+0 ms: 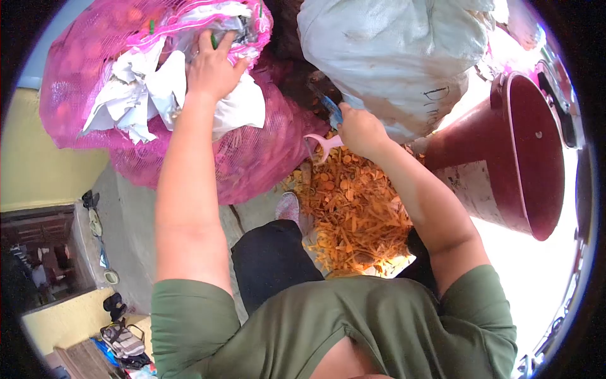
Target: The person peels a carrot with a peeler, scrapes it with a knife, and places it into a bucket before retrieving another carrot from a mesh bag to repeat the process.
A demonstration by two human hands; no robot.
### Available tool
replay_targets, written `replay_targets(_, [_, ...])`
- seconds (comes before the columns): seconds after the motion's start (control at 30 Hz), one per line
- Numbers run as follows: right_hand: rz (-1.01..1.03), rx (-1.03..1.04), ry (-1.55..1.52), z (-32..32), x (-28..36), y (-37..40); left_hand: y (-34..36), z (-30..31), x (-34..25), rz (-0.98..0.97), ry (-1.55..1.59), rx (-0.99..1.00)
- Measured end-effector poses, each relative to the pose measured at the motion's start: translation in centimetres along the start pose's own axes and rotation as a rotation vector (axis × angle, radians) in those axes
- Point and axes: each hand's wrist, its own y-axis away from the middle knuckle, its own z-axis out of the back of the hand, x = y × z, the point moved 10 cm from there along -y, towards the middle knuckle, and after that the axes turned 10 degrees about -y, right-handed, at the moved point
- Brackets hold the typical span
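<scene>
My left hand (pixel 216 71) reaches into the mouth of a pink mesh sack (pixel 82 69), its fingers spread over crumpled grey plastic. Beneath the wrist lies torn white sheeting (pixel 167 88). Closed around a pink Y-shaped peeler (pixel 327 145), my right hand (pixel 364 131) also has a narrow blue tool (pixel 331 110) in its grip, which looks like a knife; its far end is hard to make out. Under my right hand spreads a heap of orange peelings and round slices (pixel 353 208), apparently carrot.
A second pink mesh sack (pixel 252 161) bulges below the first. Beyond my right hand stands a big white sack (pixel 398 57). A dark red bucket (pixel 467 151) leans at right. My shoe (pixel 288 207) is beside the peelings. Shoes and a bag (pixel 123 338) lie lower left.
</scene>
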Motion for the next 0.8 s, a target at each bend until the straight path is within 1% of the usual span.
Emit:
replay_targets(0.03, [0.029,-0.016,-0.05,0.3,0.6,0.2,0.2,0.8,-0.5,-0.07,0.086,-0.007])
replay_targets(0.13, [0.148,-0.094,-0.242,2.0,3.0,0.1,1.7,3.9,-0.9,-0.269,0.308,-0.199])
replay_targets(0.17, [0.205,-0.133,-0.328,2.5,3.8,-0.3,2.2,4.1,-0.7,-0.268,0.381,-0.191])
replay_targets(0.23, [0.289,-0.213,-0.489,3.6,5.4,-0.8,3.5,3.9,-1.9,-0.307,0.253,-0.106])
replay_targets(0.27, [0.282,-0.204,-0.456,3.5,5.9,-1.3,4.3,3.5,-2.4,-0.321,0.193,-0.06])
replay_targets(0.3, [0.28,-0.195,-0.423,3.4,6.4,-1.9,5.0,2.4,-2.3,-0.272,0.104,0.021])
replay_targets(0.4, [0.254,-0.182,-0.349,3.7,7.4,-2.5,5.6,3.2,-1.3,-0.203,0.167,0.042])
replay_targets(0.47, [0.253,-0.201,-0.25,3.9,7.5,-2.5,5.5,5.1,-0.5,-0.163,0.267,-0.051])
replay_targets(0.53, [0.208,-0.174,-0.208,3.9,6.9,-2.8,4.9,6.5,0.7,-0.121,0.342,-0.138])
replay_targets(0.57, [0.185,-0.161,-0.187,3.9,6.6,-3.0,4.6,7.6,1.1,-0.076,0.378,-0.228])
replay_targets(0.67, [0.226,-0.169,-0.184,3.0,6.0,-3.5,2.6,8.2,-0.1,-0.205,0.188,-0.365])
replay_targets(0.7, [0.211,-0.146,-0.168,2.7,5.9,-3.4,2.2,8.2,-0.9,-0.239,0.006,-0.443])
replay_targets(0.8, [0.179,-0.1,-0.138,2.2,6.0,-2.8,0.2,4.4,0.6,-0.188,-0.229,-0.231])
